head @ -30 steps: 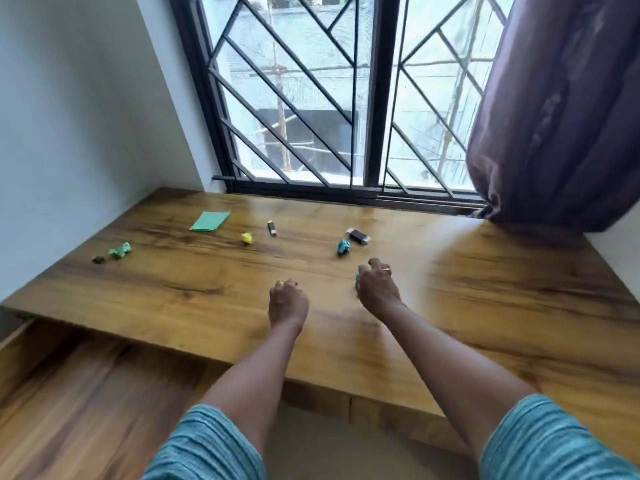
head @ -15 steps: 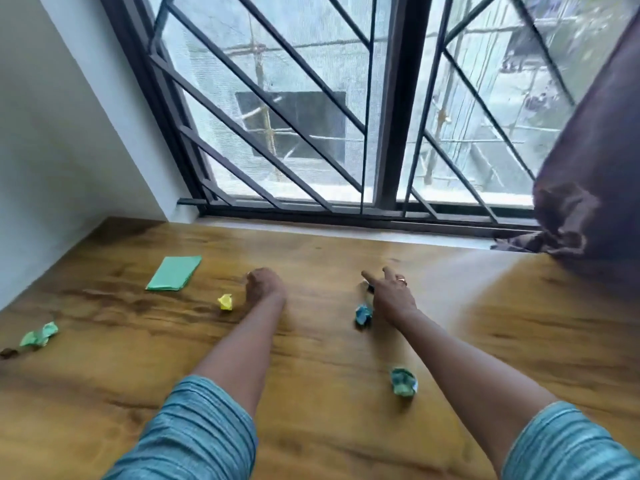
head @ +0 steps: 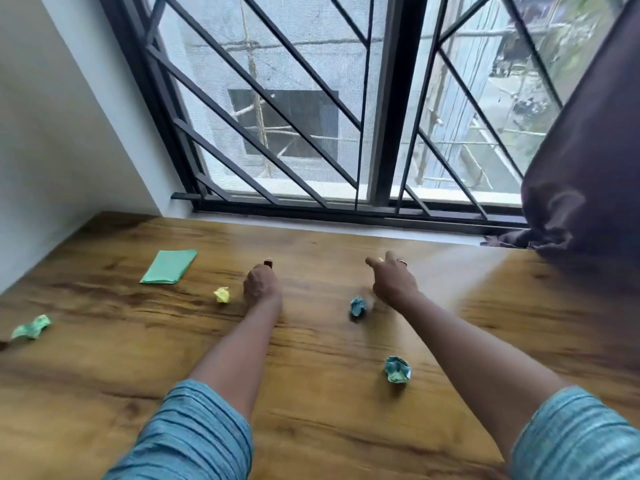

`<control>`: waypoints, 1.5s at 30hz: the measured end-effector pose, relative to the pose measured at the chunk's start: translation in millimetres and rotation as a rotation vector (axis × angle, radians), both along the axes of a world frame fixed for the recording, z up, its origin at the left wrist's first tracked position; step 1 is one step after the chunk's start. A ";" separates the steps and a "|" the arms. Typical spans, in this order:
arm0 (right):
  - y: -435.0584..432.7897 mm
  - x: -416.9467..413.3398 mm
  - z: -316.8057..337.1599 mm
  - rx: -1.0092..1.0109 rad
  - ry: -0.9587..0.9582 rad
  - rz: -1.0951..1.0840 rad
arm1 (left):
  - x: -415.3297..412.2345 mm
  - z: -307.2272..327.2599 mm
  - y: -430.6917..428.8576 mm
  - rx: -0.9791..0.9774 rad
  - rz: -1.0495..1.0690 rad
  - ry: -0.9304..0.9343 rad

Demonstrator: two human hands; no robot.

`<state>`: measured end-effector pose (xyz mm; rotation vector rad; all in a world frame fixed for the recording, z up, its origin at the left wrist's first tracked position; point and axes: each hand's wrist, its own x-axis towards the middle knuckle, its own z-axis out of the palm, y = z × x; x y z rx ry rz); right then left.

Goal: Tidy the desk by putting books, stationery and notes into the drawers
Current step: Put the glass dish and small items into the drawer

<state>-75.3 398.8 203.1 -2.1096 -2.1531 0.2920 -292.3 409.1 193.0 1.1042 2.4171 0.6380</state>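
Note:
On the wooden desk [head: 329, 427], my left hand [head: 261, 285] has its fingers curled over a small dark stationery piece [head: 267, 262], whose tip shows past the knuckles. My right hand [head: 394, 280] lies further right with the index finger stretched out. What is under its palm is hidden. A blue crumpled note [head: 358, 306] lies just left of that wrist. A yellow crumpled note [head: 222, 294] sits beside my left hand. A flat green notepad [head: 168, 266] lies to the left, and a teal crumpled note [head: 397, 369] lies nearer me.
A green crumpled note [head: 31, 328] lies near the desk's left edge. A barred window [head: 311, 133] runs along the back of the desk, a white wall [head: 52, 133] is on the left, and a dark purple curtain [head: 581, 185] hangs over the back right corner.
Both hands have reached away from me toward the window. The left fist now covers the small dark piece, and the black item by the right hand has gone out of sight under it.

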 end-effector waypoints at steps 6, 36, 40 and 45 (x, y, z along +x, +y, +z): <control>-85.9 0.3 16.9 0.255 0.056 0.020 | 16.5 8.1 -100.4 0.024 -0.174 0.079; -467.9 -293.6 -70.2 0.050 0.383 0.207 | -233.5 -47.4 -492.3 -0.227 -0.147 0.176; -512.8 -358.4 -84.0 -0.133 0.436 0.099 | -291.2 -69.9 -539.2 -0.343 -0.196 0.171; -555.4 -413.2 -102.2 -0.328 0.451 0.029 | -332.6 -96.5 -580.8 -0.428 -0.274 0.158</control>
